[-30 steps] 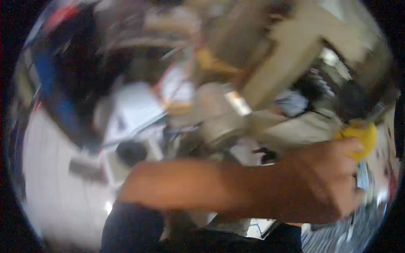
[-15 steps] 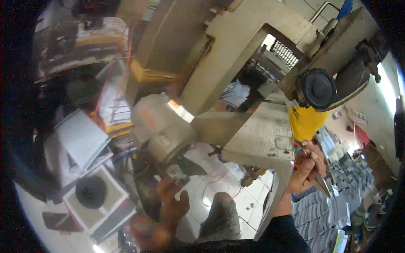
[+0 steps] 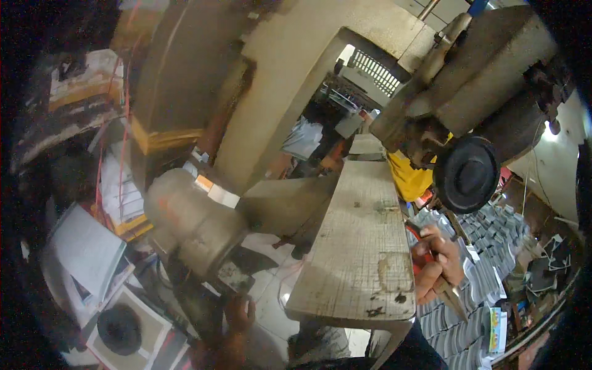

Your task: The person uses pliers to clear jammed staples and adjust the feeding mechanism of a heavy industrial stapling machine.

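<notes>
My right hand (image 3: 439,262) is closed around a red-handled tool (image 3: 452,301) with a tapered metal end that points down and away to the right. I cannot tell whether it is scissors or pliers. The hand is just right of the worn wooden board (image 3: 354,246) of the machine, over stacks of grey curved pieces (image 3: 475,320). My left hand (image 3: 239,314) is low in the shadow, beside the lower end of a grey motor (image 3: 194,216). Its fingers are dim and partly smeared, so what they hold, if anything, does not show.
A large beige machine frame (image 3: 287,86) rises ahead, and its heavy arm carries a round black knob (image 3: 467,174) above the board's right side. Framed panels (image 3: 86,246) and a dark round disc (image 3: 119,329) are at the left. A yellow cloth (image 3: 410,177) hangs behind the board.
The view has swung, so the machine and motor appear farther left. The board shows larger and nearer. My left hand has drawn lower; my right hand still grips the red-handled tool.
</notes>
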A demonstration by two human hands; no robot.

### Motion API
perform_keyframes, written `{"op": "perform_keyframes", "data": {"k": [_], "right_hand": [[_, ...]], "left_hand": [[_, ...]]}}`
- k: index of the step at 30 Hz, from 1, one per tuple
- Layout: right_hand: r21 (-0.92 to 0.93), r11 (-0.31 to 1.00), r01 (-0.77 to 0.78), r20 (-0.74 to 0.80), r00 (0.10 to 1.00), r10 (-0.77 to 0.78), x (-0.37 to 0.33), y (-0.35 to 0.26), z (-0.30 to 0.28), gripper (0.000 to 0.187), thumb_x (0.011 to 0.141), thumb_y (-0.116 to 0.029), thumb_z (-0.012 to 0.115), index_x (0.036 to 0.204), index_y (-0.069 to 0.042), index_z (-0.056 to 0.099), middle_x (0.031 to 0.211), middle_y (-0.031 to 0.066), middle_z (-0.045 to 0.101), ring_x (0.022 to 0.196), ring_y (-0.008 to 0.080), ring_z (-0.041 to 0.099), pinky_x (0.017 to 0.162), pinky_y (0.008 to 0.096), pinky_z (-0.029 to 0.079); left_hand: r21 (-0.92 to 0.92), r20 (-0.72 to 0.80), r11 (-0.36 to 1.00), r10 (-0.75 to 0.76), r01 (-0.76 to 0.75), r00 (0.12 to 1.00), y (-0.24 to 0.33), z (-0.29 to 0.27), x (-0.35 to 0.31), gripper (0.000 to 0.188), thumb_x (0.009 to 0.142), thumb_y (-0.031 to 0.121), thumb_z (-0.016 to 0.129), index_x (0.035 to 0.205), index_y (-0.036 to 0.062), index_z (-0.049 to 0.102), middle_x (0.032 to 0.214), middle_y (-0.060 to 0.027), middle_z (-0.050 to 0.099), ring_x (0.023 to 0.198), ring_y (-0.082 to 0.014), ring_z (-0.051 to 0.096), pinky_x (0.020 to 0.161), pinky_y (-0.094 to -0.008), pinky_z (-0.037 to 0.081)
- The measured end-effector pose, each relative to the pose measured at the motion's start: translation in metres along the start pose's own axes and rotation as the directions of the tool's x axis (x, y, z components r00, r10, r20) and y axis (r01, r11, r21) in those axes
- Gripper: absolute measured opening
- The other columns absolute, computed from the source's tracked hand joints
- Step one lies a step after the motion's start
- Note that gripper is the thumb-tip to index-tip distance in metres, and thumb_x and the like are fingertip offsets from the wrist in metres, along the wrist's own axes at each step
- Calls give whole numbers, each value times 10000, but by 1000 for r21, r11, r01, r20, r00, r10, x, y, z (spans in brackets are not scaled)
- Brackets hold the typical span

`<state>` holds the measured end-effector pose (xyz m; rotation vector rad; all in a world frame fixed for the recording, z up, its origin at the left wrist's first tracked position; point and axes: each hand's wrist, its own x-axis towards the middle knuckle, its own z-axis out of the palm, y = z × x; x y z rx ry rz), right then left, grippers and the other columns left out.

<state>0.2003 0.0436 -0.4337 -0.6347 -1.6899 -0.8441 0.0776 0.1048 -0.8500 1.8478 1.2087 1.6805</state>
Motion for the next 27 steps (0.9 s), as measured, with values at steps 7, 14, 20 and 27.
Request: {"op": "perform_keyframes", "data": {"k": [7,14,20,27], "right_hand": [[86,996,-14,91,996,7,-4,3,-1,152,998,-272,520,1085,-157,474,879,74,581,687,221,562,770,459,494],[55,998,37,122,992,-43,5,0,0,172,1002,-283,506,1093,-145,457,839,67,537,660,210,531,763,464,500],[-6,999,42,177,983,-41,5,3,-2,141,1005,-228,490,1096,-132,442,818,84,538,709,230,539,770,475,510],[113,994,-12,83,997,3,-3,8,2,191,961,-161,551,1138,-136,481,778,100,636,704,219,562,781,507,501]], "left_hand": [[46,51,998,-46,43,998,9,-12,-6,158,830,120,691,969,60,644,966,-154,623,923,-369,585,792,-465,474],[70,97,995,-76,70,992,17,-20,4,149,845,128,681,969,53,645,972,-158,623,937,-378,586,792,-465,479],[-36,272,972,-214,232,938,24,-34,14,172,891,184,631,999,52,651,981,-165,628,920,-365,617,780,-461,502],[167,359,983,-130,74,924,-5,-29,-8,238,908,277,605,1055,98,659,1023,-152,654,911,-344,642,797,-488,500]]}}
